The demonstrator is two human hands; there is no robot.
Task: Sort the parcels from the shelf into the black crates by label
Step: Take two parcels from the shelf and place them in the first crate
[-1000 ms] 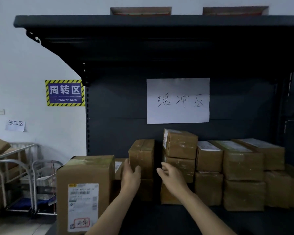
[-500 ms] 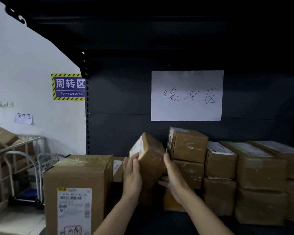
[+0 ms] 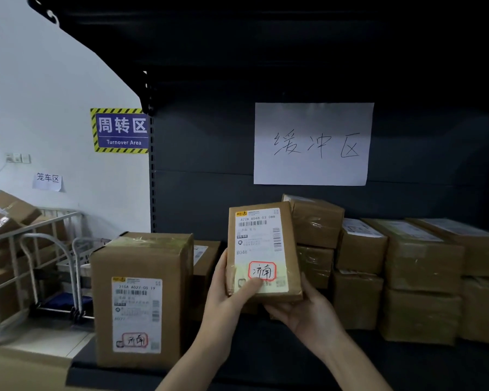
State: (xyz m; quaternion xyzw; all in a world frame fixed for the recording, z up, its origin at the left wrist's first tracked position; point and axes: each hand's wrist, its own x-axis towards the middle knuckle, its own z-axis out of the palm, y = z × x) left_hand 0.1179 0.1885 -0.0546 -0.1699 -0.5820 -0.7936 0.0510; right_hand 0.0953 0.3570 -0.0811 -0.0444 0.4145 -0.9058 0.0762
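Shelving of dark metal stands behind and around both hands, its deck running under the wrists and its back panel rising beyond them. Right of the right hand, brown taped parcels sit stacked two high along the deck, some with white labels on top. Left of the left hand, a large parcel stands upright at the shelf's front edge, and its label shows a red-framed handwritten mark near the bottom. Further left, off the shelf, a metal roll cage holds loose cartons, with two folded hand trolleys leaning beside it. Above the hands, a white sheet with three handwritten characters is fixed to the back panel. Up and to the left, a blue sign on the wall reads "Turnover Area".

Between the hands, lifted clear of the deck, a small parcel is held upright with its broad face toward the camera. The left hand grips its lower left edge, thumb pressed on the front. The right hand cups the lower right corner from beneath, fingers hidden behind the box. A shipping label covers most of the face, printed with barcodes and "B048". Just above the left thumb sits a red-framed mark with handwritten characters.
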